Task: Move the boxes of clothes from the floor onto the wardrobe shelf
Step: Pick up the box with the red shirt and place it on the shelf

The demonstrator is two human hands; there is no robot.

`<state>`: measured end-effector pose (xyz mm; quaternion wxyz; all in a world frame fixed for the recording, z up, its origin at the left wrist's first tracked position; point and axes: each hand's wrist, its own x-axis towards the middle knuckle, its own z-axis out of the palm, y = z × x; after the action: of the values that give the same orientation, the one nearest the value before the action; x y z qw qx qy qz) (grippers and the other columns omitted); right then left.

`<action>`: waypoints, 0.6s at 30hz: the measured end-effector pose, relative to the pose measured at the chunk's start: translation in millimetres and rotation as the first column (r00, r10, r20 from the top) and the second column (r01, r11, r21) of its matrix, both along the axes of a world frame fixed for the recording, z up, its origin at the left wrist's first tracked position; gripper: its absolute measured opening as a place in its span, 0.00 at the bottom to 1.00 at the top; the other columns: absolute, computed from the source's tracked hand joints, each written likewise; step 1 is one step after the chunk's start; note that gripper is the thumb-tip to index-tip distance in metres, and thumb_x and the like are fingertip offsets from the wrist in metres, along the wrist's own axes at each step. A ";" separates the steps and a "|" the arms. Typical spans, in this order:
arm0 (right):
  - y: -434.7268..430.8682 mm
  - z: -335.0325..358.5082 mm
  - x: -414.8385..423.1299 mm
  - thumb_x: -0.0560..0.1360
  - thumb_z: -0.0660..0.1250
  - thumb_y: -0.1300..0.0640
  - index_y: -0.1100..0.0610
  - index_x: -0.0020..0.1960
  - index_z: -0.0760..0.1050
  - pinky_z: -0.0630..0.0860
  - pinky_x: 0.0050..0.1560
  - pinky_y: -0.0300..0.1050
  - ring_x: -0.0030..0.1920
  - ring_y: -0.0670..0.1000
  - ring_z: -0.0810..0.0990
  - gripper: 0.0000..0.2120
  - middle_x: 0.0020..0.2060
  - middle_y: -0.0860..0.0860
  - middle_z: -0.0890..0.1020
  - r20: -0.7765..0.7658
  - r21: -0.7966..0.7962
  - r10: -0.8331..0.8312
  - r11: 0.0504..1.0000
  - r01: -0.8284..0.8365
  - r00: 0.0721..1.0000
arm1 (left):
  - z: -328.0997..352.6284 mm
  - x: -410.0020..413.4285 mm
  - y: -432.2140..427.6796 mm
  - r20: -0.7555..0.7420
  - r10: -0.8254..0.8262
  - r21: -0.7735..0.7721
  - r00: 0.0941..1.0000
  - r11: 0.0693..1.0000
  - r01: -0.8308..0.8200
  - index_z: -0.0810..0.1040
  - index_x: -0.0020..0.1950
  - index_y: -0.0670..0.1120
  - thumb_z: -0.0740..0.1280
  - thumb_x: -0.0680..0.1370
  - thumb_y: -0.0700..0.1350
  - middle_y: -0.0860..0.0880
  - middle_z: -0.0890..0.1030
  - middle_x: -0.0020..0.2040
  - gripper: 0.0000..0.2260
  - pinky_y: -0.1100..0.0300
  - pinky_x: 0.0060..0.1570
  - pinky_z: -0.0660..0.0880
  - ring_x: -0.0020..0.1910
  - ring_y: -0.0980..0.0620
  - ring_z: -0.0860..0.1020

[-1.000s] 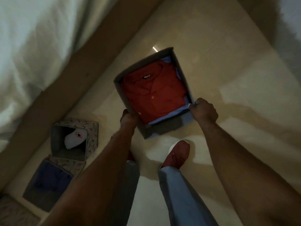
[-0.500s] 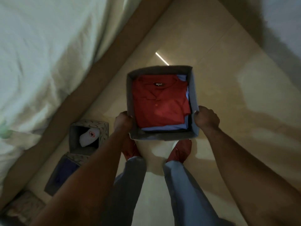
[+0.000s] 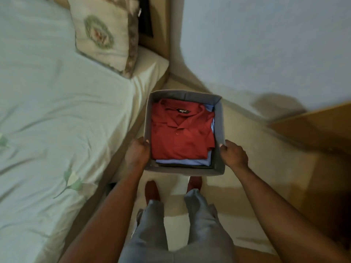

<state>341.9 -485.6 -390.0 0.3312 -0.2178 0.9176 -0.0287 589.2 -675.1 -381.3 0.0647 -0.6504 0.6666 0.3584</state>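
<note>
A grey fabric box (image 3: pixel 183 95) is held up in front of me, above the floor. Inside lies a folded red polo shirt (image 3: pixel 182 133) on top of folded light blue clothes (image 3: pixel 182 161). My left hand (image 3: pixel 137 152) grips the box's left wall near the front corner, thumb over the rim. My right hand (image 3: pixel 234 153) grips the right wall the same way. The box is level, its open top facing me. No wardrobe shelf can be made out in this view.
A bed with a pale green sheet (image 3: pixel 57 120) fills the left, with a patterned cushion (image 3: pixel 106 33) near its head. A white wall (image 3: pixel 266 44) stands ahead. A wooden panel (image 3: pixel 319 139) is at the right. My legs and red shoes (image 3: pixel 152 190) stand on the tiled floor.
The box has risen and been carried forward along the bed, both hands keeping their hold. The two other boxes on the floor have dropped out of view; the cushion and wall have appeared.
</note>
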 end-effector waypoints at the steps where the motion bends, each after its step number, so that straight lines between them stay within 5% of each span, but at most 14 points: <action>1: 4.8 22.6 4.5 0.81 0.55 0.49 0.57 0.63 0.74 0.72 0.51 0.51 0.58 0.65 0.78 0.18 0.60 0.60 0.80 -0.020 -0.032 -0.029 0.999 0.028 0.999 | 22.4 -0.5 -2.0 -0.012 -0.028 -0.048 1.000 0.999 0.027 0.78 0.58 0.39 0.59 0.81 0.48 0.36 0.78 0.58 0.15 0.52 0.50 0.73 0.56 0.36 0.78; 7: 56.9 128.6 37.4 0.82 0.56 0.51 0.60 0.54 0.75 0.65 0.41 0.47 0.51 0.65 0.79 0.15 0.52 0.62 0.82 -0.148 -0.274 -0.239 0.942 0.192 0.960 | 142.4 -11.7 -6.2 -0.088 -0.254 -0.276 0.963 0.935 0.221 0.79 0.54 0.41 0.59 0.81 0.50 0.38 0.78 0.54 0.15 0.50 0.50 0.73 0.54 0.36 0.77; 18: 158.0 193.2 20.6 0.82 0.56 0.49 0.60 0.52 0.76 0.70 0.43 0.49 0.52 0.64 0.80 0.16 0.51 0.60 0.83 -0.252 -0.402 -0.520 0.823 0.401 0.816 | 227.0 -126.9 41.5 -0.126 -0.609 -0.409 0.783 0.751 0.519 0.81 0.47 0.43 0.60 0.79 0.50 0.41 0.82 0.48 0.14 0.55 0.42 0.70 0.48 0.39 0.80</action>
<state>362.5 -327.6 -196.7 0.1035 -0.0397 0.9685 -0.2230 462.3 -633.6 -154.3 -0.0318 -0.3662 0.8881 0.2759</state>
